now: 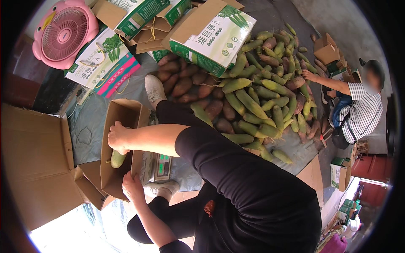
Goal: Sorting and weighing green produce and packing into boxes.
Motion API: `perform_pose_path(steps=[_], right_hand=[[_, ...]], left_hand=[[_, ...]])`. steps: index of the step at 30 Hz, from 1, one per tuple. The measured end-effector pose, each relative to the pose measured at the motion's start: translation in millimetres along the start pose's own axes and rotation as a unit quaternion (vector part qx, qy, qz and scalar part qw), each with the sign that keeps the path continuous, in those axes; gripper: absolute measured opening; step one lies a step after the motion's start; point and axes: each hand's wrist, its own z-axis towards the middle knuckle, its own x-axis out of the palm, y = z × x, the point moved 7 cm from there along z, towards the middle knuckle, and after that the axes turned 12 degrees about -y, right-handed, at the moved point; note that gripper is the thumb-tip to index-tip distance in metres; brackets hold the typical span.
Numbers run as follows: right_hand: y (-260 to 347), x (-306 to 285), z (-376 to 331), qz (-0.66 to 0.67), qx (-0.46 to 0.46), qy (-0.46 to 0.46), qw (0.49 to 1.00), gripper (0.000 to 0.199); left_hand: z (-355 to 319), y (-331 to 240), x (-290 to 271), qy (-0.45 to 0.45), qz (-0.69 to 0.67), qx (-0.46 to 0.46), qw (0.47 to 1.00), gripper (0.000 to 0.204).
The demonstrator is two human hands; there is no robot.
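A long, open cardboard box (145, 118) stands in front of me beside a digital scale (162, 168) with lit green displays; whether it rests on the scale is hidden. Inside it, my right hand (119, 137) is closed around a green radish (117, 159), whose pale end shows below my palm. My left hand (133, 187) pinches the box's near side wall, fingers bent over the rim. A large heap of green radishes (261, 101) lies on the sheet, with darker, reddish-brown roots (198, 82) next to it.
Printed white-and-green cartons (215, 36) and a pink fan (65, 33) stand at the upper left. A big open carton (33, 164) is at the left. Across the heap, a person in a striped shirt (363, 105) reaches into the radishes. My shoes (155, 89) flank the box.
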Motion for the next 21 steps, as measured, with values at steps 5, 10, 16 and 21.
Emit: perform_pose_path(steps=[5, 10, 16, 21], right_hand=[[-11, 36, 6, -0.062, 0.019, 0.024, 0.998, 0.035], [-2, 46, 4, -0.047, 0.005, 0.057, 0.997, 0.035], [2, 57, 16, -0.069, 0.007, 0.084, 0.994, 0.039], [-5, 69, 15, -0.08, 0.003, 0.122, 0.989, 0.04]], left_hand=[[4, -6, 5, 0.001, -0.02, 0.006, 1.0, 0.02], [1, -1, 5, -0.008, -0.029, 0.007, 1.0, 0.021], [2, -4, 2, -0.01, -0.024, 0.012, 1.0, 0.02], [1, -7, 2, -0.014, -0.024, 0.008, 1.0, 0.019]])
